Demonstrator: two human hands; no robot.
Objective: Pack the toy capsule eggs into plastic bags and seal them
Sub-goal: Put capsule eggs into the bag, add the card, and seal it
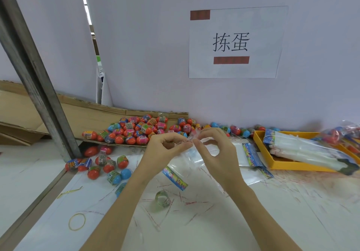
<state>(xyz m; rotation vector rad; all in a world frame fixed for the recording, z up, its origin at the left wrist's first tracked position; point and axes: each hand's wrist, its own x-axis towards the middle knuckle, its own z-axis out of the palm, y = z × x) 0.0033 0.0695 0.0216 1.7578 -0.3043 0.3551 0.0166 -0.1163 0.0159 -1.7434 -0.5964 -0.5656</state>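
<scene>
Both my hands are raised above the table's middle and pinch the gathered top of a clear plastic bag (191,158). My left hand (165,149) holds the bag's neck from the left, my right hand (212,147) from the right, fingertips almost meeting. The bag hangs down between my wrists; what it holds is too blurred to tell. A heap of red, blue and pink capsule eggs (140,129) lies on cardboard behind my hands. A smaller group of eggs (101,165) sits on the table at the left.
A yellow tray (280,166) with a bundle of empty bags stands at the right. Loose bags with coloured headers (251,153) lie beside it. Red-white twist ties (191,203), a rubber band (77,221) and a tape roll (162,198) lie near me. A metal post (39,87) rises at the left.
</scene>
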